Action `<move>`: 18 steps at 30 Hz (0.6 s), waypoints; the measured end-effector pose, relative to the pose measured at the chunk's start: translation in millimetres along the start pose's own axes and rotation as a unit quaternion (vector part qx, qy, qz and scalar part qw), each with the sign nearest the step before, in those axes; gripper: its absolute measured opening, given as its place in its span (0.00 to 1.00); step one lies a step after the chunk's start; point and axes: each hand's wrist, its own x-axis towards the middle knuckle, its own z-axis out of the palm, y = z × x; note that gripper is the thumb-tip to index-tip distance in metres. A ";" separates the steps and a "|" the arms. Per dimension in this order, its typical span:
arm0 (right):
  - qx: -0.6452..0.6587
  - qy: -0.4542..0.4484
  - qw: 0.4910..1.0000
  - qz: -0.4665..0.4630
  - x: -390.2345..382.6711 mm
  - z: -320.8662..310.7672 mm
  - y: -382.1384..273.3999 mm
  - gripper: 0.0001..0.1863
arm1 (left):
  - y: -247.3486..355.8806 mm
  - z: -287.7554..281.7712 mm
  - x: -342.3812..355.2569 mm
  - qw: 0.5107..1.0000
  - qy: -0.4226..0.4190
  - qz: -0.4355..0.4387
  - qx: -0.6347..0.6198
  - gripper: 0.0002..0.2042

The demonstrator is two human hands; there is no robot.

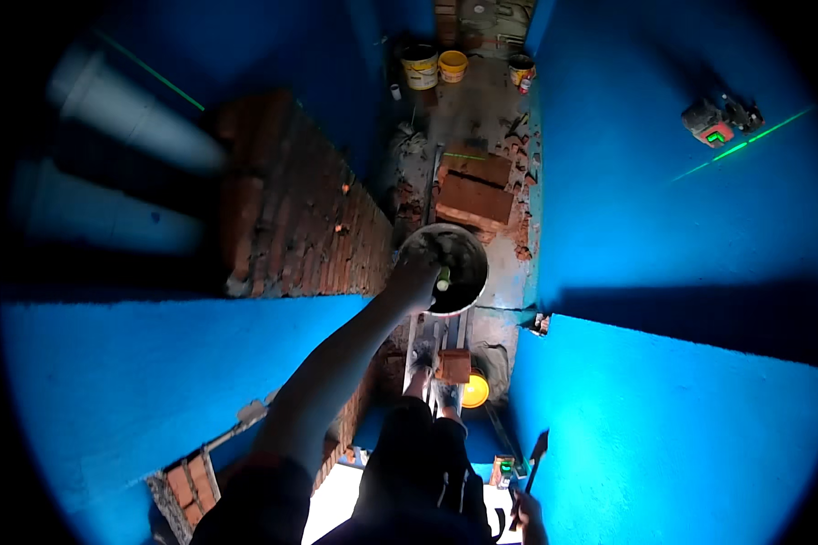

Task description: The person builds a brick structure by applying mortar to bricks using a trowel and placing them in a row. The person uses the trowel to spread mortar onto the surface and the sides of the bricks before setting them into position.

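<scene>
My left arm stretches from the lower left to a dark round bucket [470,243] in the middle of the view. Over its left rim, my left hand [415,280] looks closed, with its fingers lost in shade. What it grips cannot be made out. A yellow-green handle end [443,281] shows inside the bucket beside the hand. At the lower right edge my right hand [528,520] is wrapped round a slim dark tool [537,451], held upright near the blue wall; its exact kind is unclear.
Red bricks [474,197] lie beyond the bucket; another brick [453,365] is by my feet, near a yellow bucket [474,391]. A rough brick wall [304,204] stands left. A laser level [711,123] on the right blue wall casts a green line. Farther off stand several buckets [420,69].
</scene>
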 end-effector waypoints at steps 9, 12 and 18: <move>-0.063 0.038 0.990 0.124 -35.2 89.9 -53.7 0.09 | -62.0 112.5 245.5 0.978 0.065 0.061 0.189 0.44; -0.070 0.028 0.986 0.146 -26.4 105.4 -61.2 0.10 | -80.4 107.2 276.1 0.971 0.071 0.113 0.200 0.45; -0.054 0.018 0.986 0.160 -17.7 120.1 -64.9 0.10 | -90.4 118.8 307.5 0.968 0.076 0.129 0.203 0.45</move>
